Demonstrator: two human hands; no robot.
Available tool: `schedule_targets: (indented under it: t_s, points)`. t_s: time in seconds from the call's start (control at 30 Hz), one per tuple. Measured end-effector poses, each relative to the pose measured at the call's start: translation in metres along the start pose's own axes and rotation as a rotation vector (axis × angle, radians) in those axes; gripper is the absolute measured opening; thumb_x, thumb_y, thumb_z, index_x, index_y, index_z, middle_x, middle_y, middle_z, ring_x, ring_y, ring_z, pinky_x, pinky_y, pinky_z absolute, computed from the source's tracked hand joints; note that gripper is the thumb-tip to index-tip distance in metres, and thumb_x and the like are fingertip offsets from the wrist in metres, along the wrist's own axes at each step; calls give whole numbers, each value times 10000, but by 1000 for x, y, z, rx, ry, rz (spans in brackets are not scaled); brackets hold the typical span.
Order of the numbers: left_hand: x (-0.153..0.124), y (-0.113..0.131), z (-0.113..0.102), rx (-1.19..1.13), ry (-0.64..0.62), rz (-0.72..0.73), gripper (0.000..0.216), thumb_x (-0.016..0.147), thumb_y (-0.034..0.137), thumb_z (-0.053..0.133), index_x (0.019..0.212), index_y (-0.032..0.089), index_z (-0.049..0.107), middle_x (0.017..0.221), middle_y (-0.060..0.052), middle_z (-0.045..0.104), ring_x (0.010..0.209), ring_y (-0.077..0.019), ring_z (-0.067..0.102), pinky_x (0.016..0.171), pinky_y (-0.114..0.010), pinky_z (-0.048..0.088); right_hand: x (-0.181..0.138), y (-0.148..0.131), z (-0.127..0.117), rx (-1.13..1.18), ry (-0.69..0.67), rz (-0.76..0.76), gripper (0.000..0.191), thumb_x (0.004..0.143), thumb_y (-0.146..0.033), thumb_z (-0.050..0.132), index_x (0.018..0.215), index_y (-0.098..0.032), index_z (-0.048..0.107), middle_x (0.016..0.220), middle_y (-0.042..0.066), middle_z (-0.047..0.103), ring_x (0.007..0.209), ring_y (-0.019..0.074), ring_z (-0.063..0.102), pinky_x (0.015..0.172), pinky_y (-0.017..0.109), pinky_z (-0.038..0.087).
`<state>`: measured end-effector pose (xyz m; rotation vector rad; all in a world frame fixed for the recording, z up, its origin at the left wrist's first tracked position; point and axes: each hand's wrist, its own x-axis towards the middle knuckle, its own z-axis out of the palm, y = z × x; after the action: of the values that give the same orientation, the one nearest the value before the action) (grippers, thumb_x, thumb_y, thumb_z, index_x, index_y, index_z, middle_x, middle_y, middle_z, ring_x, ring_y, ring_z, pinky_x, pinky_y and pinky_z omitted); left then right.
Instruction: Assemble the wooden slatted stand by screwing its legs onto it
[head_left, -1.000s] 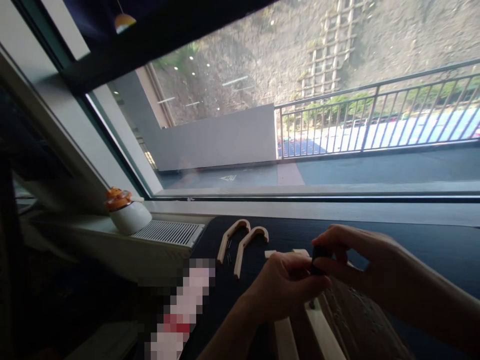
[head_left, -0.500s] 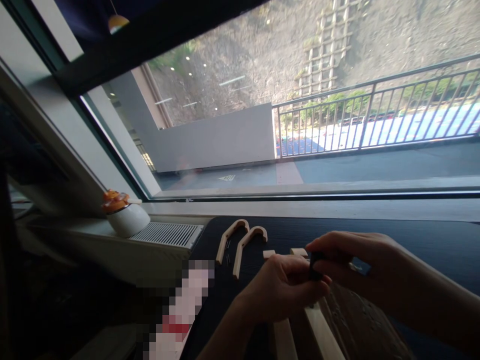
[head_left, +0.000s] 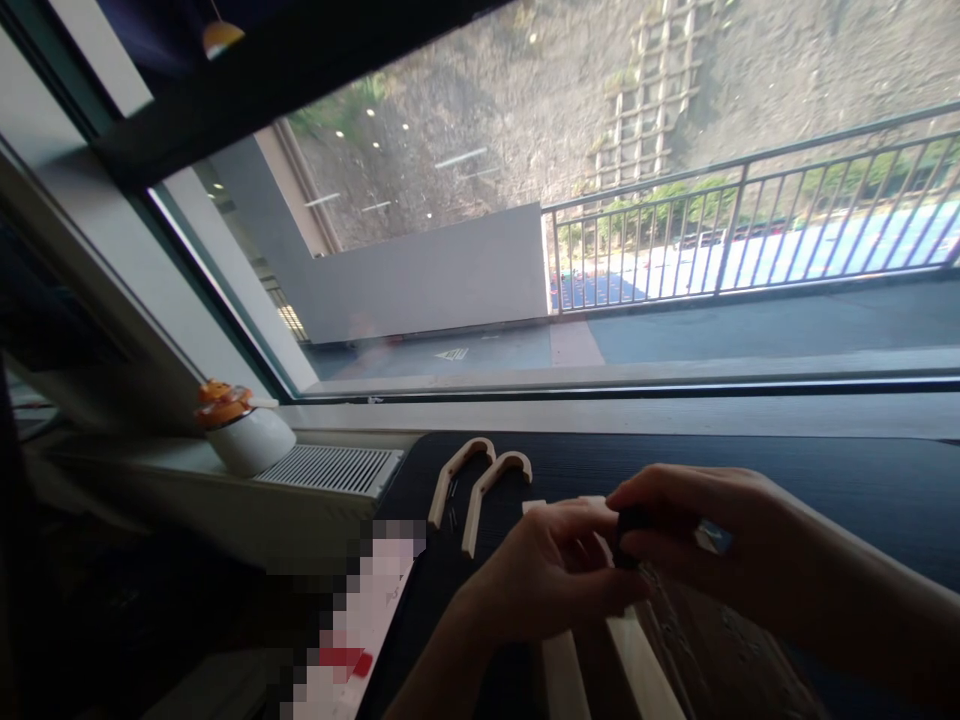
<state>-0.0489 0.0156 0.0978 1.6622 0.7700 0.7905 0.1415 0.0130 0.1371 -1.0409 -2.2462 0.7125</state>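
My right hand (head_left: 705, 520) pinches a small black piece (head_left: 631, 528) between thumb and fingertips; its exact kind is too dark to make out. My left hand (head_left: 559, 570) meets it from the other side, fingers and thumb curled around the piece's near end. Beneath my hands run two pale wooden bars, a left bar (head_left: 564, 675) and a right bar (head_left: 646, 665), partly covered by my left hand. To the left lie two hook-shaped wooden parts, one (head_left: 450, 480) beside the other (head_left: 480, 500), with several thin metal pins or screws (head_left: 452, 504) between them.
Clear plastic wrapping (head_left: 727, 640) lies right of the bars on the dark table (head_left: 847, 480). A pixelated sheet (head_left: 375, 600) is at the table's left edge. Beyond are a vented ledge (head_left: 337, 470), a white pot with an orange figure (head_left: 251, 440), and a large window.
My left fingers and thumb have spread slightly apart around the black piece. My right hand keeps its pinch nearly in place. The view has shifted a little.
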Motion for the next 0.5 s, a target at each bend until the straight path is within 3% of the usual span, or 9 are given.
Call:
schedule_targets:
  t_s: [0.07,0.17,0.37,0.5]
  points:
    - [0,-1,1,-35,34,4,319,698,301,708,966,135,656,782,-11,548,665,-89,472,606,-202,384,0,-1,2,-25,11,50,127,820,-322,589,833,-204,634,645,-21,607,549,103,515,479,183,394]
    - [1,0,2,-53,28,59,218,730,280,683,850,99,665,821,-40,555,722,-114,494,658,-223,408,1,-2,5,-61,23,45,136,814,-334,600,784,-202,606,608,-32,577,518,94,480,461,184,373]
    - [1,3,-2,-59,-29,129,167,755,265,668,780,100,679,807,-38,575,777,-139,528,693,-232,430,-1,-2,2,67,-15,-129,174,883,-289,532,1035,-246,604,966,18,620,723,109,577,620,193,465]
    - [0,3,-3,-49,-6,106,164,744,269,682,795,113,692,859,-44,601,812,-152,552,704,-231,438,-2,0,3,119,-38,-129,153,908,-307,504,991,-240,614,938,18,620,758,120,589,645,199,475]
